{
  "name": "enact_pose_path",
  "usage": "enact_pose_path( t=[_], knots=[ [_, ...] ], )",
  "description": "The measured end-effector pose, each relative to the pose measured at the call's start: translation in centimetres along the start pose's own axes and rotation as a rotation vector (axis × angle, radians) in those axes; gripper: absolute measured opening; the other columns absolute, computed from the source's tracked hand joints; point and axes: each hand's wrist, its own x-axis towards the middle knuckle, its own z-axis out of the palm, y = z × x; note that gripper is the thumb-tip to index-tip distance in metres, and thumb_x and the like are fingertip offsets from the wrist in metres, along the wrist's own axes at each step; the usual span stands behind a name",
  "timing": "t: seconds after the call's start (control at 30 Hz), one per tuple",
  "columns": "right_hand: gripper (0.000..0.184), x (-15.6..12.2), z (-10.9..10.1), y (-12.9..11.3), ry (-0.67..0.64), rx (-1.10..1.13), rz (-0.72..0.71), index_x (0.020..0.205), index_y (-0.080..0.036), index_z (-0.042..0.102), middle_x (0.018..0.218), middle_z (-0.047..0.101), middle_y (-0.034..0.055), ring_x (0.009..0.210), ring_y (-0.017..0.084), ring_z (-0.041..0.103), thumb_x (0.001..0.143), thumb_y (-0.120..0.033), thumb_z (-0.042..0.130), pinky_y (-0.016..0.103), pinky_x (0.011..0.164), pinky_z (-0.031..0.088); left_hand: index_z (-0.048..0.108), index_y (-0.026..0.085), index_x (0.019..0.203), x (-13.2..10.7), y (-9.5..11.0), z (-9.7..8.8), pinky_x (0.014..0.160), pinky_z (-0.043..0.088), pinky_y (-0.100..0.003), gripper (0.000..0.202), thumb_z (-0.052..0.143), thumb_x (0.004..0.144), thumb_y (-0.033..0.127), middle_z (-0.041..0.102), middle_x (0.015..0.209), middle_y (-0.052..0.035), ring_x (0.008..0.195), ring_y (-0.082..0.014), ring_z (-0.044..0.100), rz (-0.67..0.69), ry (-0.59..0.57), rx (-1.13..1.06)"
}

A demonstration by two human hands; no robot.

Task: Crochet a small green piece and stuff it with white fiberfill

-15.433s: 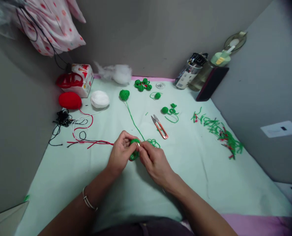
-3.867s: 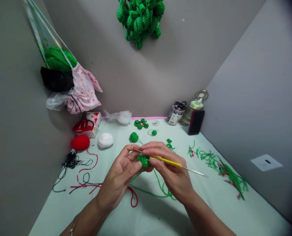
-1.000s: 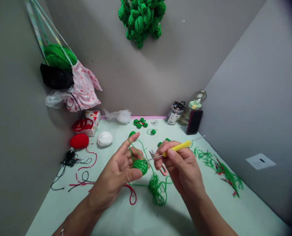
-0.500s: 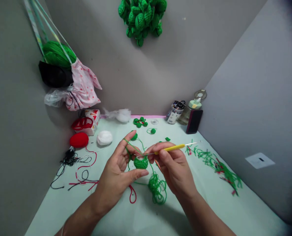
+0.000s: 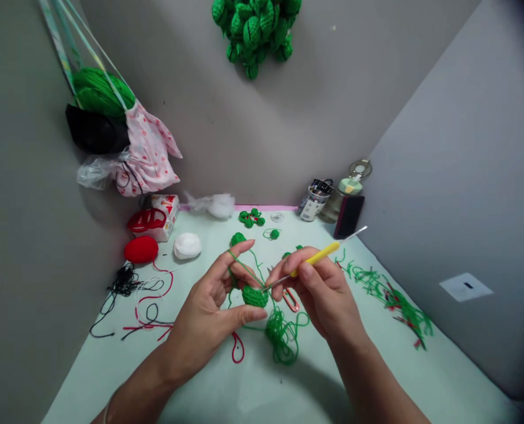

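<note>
Between the thumb and fingers of my left hand (image 5: 213, 303) is a small round green crochet piece (image 5: 255, 296). Green yarn runs over the raised index finger of that hand. My right hand (image 5: 321, 285) grips a crochet hook (image 5: 317, 259) by its yellow handle, and the metal shaft reaches to the right edge of the crochet piece. The second metal end points up and to the right. Below the piece lies a loose tangle of green yarn (image 5: 283, 338). Scissors with orange handles (image 5: 292, 300) lie partly hidden behind my right hand.
At the left are a red yarn ball (image 5: 141, 250), a white yarn ball (image 5: 187, 245) and black yarn (image 5: 127, 284). Green yarn scraps (image 5: 390, 297) spread at the right. A phone (image 5: 349, 217) and a pen jar (image 5: 314, 203) stand at the back. Bags (image 5: 151, 153) hang on the wall.
The hook has tilted more steeply, its outer end rising. My right hand has shifted slightly right, uncovering the scissors. The crochet piece has turned in my left hand, hiding its white inside.
</note>
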Motion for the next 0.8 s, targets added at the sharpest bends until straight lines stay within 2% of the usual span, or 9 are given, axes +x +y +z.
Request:
enact_pose_path(
  t=[0.13,0.27,0.37,0.47,0.53,0.63,0.7,0.8],
  knots=[
    [0.020,-0.4,-0.2,-0.2,-0.024,-0.160,-0.088,0.099,-0.022,0.077,0.095,0.079,0.0039,0.076,0.015,0.076,0.105,-0.037,0.064,0.030,0.073,0.064,0.060,0.037,0.147,0.0,0.4,0.1,0.103,0.044,-0.035,0.074,0.088,0.081,0.017,0.068,0.098,0.0018,0.102,-0.0190,0.062,-0.015,0.008,0.031],
    [0.021,-0.9,-0.4,-0.9,-0.051,-0.393,-0.185,0.103,-0.024,0.077,0.096,0.077,0.0037,0.082,0.016,0.075,0.108,-0.030,0.058,0.030,0.076,0.063,0.062,0.040,0.145,-0.2,0.5,0.0,0.104,0.045,-0.035,0.072,0.088,0.082,0.019,0.067,0.098,0.0021,0.103,-0.0193,0.062,-0.031,0.006,0.066],
    [0.021,-1.1,-0.7,-1.7,-0.140,-0.543,-0.217,0.107,-0.024,0.076,0.095,0.077,0.0044,0.088,0.017,0.074,0.109,-0.025,0.055,0.030,0.075,0.061,0.062,0.044,0.144,-0.4,0.3,-0.1,0.106,0.043,-0.035,0.072,0.088,0.082,0.019,0.067,0.099,0.0031,0.103,-0.0189,0.062,-0.032,-0.020,0.101],
    [0.022,-1.2,-0.9,-2.2,-0.220,-0.633,-0.240,0.109,-0.023,0.075,0.096,0.077,0.0050,0.088,0.017,0.073,0.109,-0.022,0.053,0.032,0.076,0.061,0.063,0.043,0.144,-0.3,0.2,0.0,0.107,0.042,-0.036,0.071,0.088,0.082,0.019,0.068,0.097,0.0032,0.099,-0.0187,0.062,-0.032,-0.041,0.127],
    [0.021,-1.2,-0.9,-2.0,-0.235,-0.703,-0.307,0.110,-0.023,0.075,0.098,0.078,0.0059,0.090,0.018,0.074,0.107,-0.019,0.055,0.035,0.080,0.061,0.063,0.039,0.144,-0.2,0.3,0.2,0.105,0.044,-0.036,0.070,0.088,0.081,0.020,0.068,0.096,0.0029,0.099,-0.0187,0.063,-0.044,-0.012,0.113],
    [0.026,-1.2,-0.6,-1.1,-0.221,-0.756,-0.504,0.120,-0.026,0.073,0.101,0.080,0.0059,0.098,0.021,0.076,0.105,-0.014,0.055,0.039,0.083,0.063,0.062,0.033,0.144,-0.1,0.6,0.5,0.100,0.047,-0.033,0.075,0.092,0.076,0.021,0.068,0.094,0.0027,0.098,-0.0184,0.064,-0.067,0.076,0.039],
    [0.032,-1.4,-0.2,-0.6,-0.186,-0.784,-0.625,0.127,-0.030,0.071,0.104,0.081,0.0053,0.099,0.022,0.078,0.105,-0.012,0.056,0.039,0.080,0.065,0.060,0.031,0.144,-0.2,0.6,0.8,0.097,0.050,-0.031,0.080,0.095,0.072,0.023,0.068,0.093,0.0028,0.096,-0.0177,0.065,-0.064,0.132,-0.012],
    [0.032,-1.9,0.6,-0.1,-0.096,-0.920,-0.621,0.124,-0.035,0.075,0.111,0.082,0.0054,0.095,0.023,0.080,0.100,-0.015,0.065,0.038,0.076,0.068,0.061,0.031,0.140,-0.5,0.3,1.3,0.094,0.052,-0.029,0.073,0.095,0.075,0.031,0.068,0.096,0.0024,0.095,-0.0165,0.066,-0.026,0.220,-0.028]
  ],
)
